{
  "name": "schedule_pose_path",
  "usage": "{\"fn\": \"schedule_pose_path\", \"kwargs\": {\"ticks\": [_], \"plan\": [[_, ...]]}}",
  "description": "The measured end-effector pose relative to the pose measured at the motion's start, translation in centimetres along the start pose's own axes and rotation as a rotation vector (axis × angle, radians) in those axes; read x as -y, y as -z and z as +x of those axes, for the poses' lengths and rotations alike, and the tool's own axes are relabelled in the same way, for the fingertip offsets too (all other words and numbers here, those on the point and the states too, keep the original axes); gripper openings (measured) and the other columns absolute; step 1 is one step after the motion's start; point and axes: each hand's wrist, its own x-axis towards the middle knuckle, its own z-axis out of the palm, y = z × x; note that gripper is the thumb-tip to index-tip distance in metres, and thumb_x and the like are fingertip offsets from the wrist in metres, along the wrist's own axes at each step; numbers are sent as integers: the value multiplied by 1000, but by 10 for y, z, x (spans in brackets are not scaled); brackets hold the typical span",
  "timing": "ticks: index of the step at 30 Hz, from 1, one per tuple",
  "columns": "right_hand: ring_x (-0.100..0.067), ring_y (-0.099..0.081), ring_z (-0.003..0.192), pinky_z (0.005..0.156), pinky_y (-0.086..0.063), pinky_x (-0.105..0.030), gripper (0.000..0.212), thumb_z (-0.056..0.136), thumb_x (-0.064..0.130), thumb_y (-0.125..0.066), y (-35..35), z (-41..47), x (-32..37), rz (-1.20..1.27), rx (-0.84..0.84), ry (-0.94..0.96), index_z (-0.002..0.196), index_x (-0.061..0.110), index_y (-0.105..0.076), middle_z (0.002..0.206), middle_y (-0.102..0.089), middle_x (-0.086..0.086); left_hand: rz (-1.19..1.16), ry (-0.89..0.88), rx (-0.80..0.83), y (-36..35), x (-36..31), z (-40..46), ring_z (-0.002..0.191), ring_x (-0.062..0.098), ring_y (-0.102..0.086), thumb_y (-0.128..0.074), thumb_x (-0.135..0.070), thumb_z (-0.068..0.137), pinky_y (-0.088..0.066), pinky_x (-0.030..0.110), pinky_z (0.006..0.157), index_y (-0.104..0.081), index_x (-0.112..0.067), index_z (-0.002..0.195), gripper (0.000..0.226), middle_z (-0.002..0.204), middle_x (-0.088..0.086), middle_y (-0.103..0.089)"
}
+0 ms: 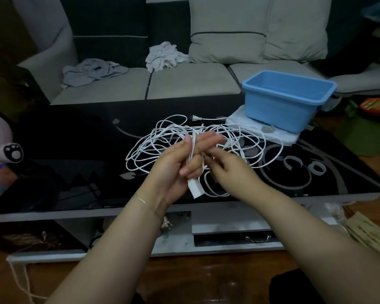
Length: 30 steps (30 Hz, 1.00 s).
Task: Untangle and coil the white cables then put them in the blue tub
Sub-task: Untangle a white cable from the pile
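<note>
Your left hand (180,163) is raised above a black glass tabletop (75,150), its thumb and fingers pinching a few strands of the white cables (206,137), with a white plug block (195,189) hanging below its palm. Your right hand (230,170) sits just beside it, fingers loosely curled among the strands, though you cannot tell whether it grips any. The rest of the tangle sprawls on the tabletop, near the blue tub (287,99) at the far right.

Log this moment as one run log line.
stage: untangling | left hand: grips white cables | right hand: touches cables | blue tub: no cables inside
</note>
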Motion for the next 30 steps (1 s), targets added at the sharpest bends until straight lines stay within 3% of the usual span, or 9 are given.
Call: {"fn": "schedule_pose_path", "kwargs": {"ticks": [2,5,8,10,15,18,22,26,30], "plan": [[-31,-62,88,69,-45,-36,29,98,36,-39,-2,-5,2,-322,78,44,123,28,-51,95,-69,-8,10,-32,-73,1,-1,1,38,0,-38,-36,-23,97,-33,12,43,-55,-1,114,34,101,0,-74],[-37,-60,90,62,-34,-36,23,98,34,-38,-6,-11,8,-493,125,181,109,17,-50,95,-66,-15,-69,-92,-154,3,-3,3,72,12,-70,-33,-15,101,-57,21,66,-53,2,115,30,87,3,-75],[-36,-58,88,60,-28,-34,17,96,27,-39,-4,-13,13,-514,141,254,103,16,-50,92,-65,-12,45,-140,-165,6,0,5,100,27,-68,-32,-11,102,-52,39,95,-51,10,114,31,86,2,-75],[-34,-58,89,61,-28,-33,18,95,25,-39,-2,-12,13,-519,145,277,105,17,-52,94,-66,-10,224,-162,-183,5,3,5,102,26,-67,-32,-9,102,-48,43,100,-54,8,111,29,88,0,-75],[-31,-60,88,62,-33,-33,21,94,35,-43,-3,-11,10,-491,114,330,92,19,-57,93,-67,-7,567,-161,-197,-1,12,6,89,9,-69,-28,-8,103,-54,21,81,-29,-12,138,35,103,-2,-68],[-26,-59,76,59,-30,-30,24,89,37,-50,3,-11,11,-463,95,351,69,25,-46,75,-64,-1,1027,-211,-196,10,15,6,89,13,-67,-33,-14,102,-55,31,81,-31,-12,141,39,111,-2,-66],[-25,-59,85,63,-28,-28,25,88,47,-55,17,-7,8,-473,51,324,76,25,-54,82,-65,1,1532,-190,-148,21,15,7,97,28,-62,-28,-38,97,-49,43,84,-49,-12,125,44,113,8,-67],[-17,-53,81,61,-30,-31,38,80,59,-57,36,-1,4,-492,-58,247,72,22,-49,72,-50,10,1445,-65,-19,19,11,5,68,12,-60,-19,-62,89,-47,35,70,-61,-10,94,68,65,-2,-65],[-17,-54,70,66,-43,-38,38,80,53,-62,54,3,-8,-171,-185,54,76,15,-56,68,-60,2,1101,28,38,15,11,4,48,11,-33,-40,-48,93,-27,26,48,-62,2,107,56,51,-11,-38]]}}
